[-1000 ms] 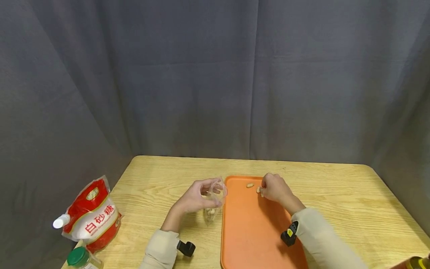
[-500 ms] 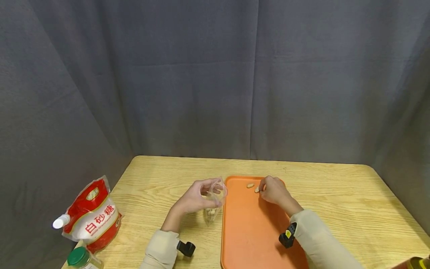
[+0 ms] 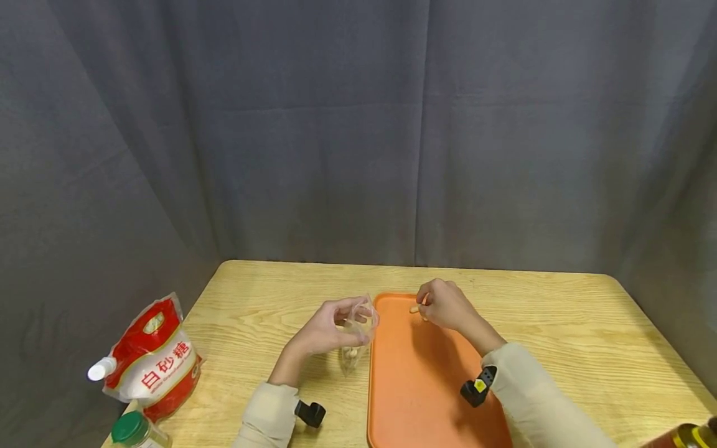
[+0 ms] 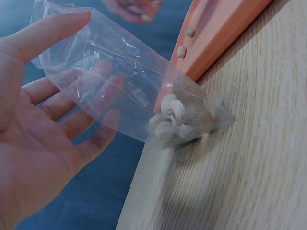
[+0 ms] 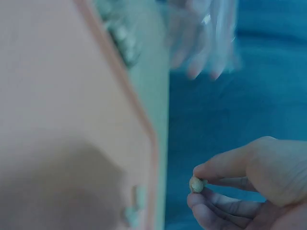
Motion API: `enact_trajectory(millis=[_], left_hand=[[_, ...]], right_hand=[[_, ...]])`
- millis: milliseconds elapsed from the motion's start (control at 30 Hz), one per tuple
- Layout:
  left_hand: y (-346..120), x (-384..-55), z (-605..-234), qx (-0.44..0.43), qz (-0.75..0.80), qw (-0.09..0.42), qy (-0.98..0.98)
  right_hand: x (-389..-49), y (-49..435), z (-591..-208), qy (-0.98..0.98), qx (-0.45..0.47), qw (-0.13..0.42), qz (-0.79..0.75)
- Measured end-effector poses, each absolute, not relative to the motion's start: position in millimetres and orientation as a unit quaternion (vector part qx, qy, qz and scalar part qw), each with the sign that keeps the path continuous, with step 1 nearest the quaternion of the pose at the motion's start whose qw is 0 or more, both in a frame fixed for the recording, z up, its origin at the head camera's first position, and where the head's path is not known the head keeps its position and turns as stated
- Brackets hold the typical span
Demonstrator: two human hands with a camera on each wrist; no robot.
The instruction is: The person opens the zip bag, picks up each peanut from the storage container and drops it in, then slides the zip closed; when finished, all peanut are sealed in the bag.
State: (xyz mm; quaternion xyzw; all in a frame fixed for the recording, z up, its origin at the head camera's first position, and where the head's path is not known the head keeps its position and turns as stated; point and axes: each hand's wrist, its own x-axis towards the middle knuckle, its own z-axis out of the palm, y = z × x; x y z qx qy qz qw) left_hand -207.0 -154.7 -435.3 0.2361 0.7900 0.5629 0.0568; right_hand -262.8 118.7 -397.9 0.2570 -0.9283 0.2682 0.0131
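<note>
Over the far end of a smooth orange plastic tray with rounded corners and a raised rim (image 3: pixel 414 379), the right hand (image 3: pixel 446 305) pinches a pale, rough-shelled peanut (image 5: pixel 196 185) between thumb and fingertips. Two similar oblong peanuts (image 4: pixel 190 32) lie on the tray near its far edge. Just beside the tray's left rim, the left hand (image 3: pixel 325 328) curves round a thin, glossy, crinkled clear plastic bag (image 4: pixel 127 64), thumb and fingers apart at its mouth; several knobbly peanuts (image 4: pixel 171 106) fill its narrow lower corner. The tabletop (image 3: pixel 560 336) is pale wood with wavy grain. At its left edge stand a plump red-and-white pouch (image 3: pixel 159 361) with a white screw cap and a clear jar with a ribbed green lid (image 3: pixel 131 427).
</note>
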Motion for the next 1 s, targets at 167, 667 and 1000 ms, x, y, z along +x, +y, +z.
enact_trajectory(millis=[167, 667, 1000], left_hand=[[-154, -206, -436, 0.236, 0.560, 0.056, 0.792], [-155, -206, -435, 0.242, 0.560, 0.061, 0.790], [-154, -207, -436, 0.231, 0.566, 0.065, 0.789]], right_hand=[[-247, 100, -379, -0.908, 0.308, 0.036, 0.282], [-220, 62, -353, -0.885, 0.362, 0.036, 0.291], [-216, 53, -355, -0.868, 0.390, 0.038, 0.303]])
